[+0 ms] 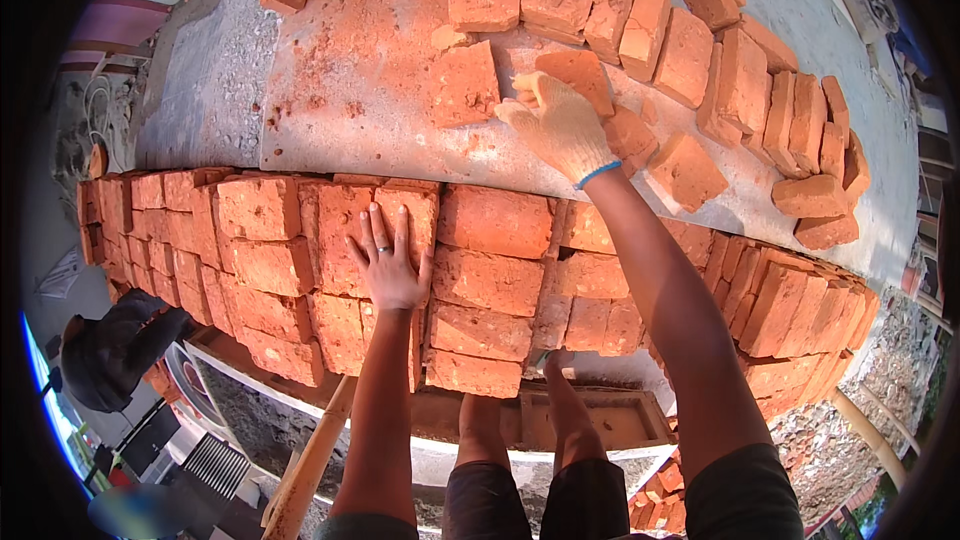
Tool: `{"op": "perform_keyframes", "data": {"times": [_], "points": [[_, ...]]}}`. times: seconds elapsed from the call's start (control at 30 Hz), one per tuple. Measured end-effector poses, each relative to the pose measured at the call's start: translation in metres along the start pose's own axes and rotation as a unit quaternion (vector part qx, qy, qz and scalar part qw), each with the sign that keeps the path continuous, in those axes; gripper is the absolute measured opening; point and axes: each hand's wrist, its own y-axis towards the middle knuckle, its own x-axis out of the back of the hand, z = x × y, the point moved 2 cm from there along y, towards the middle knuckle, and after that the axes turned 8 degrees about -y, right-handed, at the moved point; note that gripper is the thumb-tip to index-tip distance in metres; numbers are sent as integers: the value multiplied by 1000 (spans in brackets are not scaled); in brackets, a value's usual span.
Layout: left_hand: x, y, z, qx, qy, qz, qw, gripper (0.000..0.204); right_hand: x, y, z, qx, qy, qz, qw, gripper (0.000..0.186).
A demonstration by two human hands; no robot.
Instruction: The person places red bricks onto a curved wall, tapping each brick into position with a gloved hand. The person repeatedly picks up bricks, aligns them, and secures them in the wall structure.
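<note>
My left hand [392, 265], bare with a ring on one finger, lies flat with its fingers spread on an upright orange brick [408, 212] in the long stacked row. Farther out and to the right, my right hand [560, 125] wears a cream knitted glove with a blue cuff. Its fingers reach to the right edge of a loose brick [465, 85] on the grey slab. Another loose brick [580, 78] lies just beyond the glove and is partly covered by it. No brick shows clearly inside the right hand's grasp.
A heap of loose bricks [685, 55] spreads across the far right of the dusty concrete slab [350, 110]. The stacked brick row [495, 280] curves across between me and the slab. Below it are a wooden frame [600, 415] and a bamboo pole [315, 455]. Someone in dark clothing [115, 345] is at the left.
</note>
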Motion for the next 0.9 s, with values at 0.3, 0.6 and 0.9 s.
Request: {"op": "perform_keyframes", "data": {"times": [0.3,0.6,0.9], "points": [[9,3,-2,18,-41,31,999,77,-19,117,104,-277,7,-92,957,111],[5,1,0,26,-71,45,996,76,-72,144,115,-310,-99,-201,924,108],[8,5,-1,40,-91,89,991,76,-86,175,166,-335,-110,-132,926,122]]}}
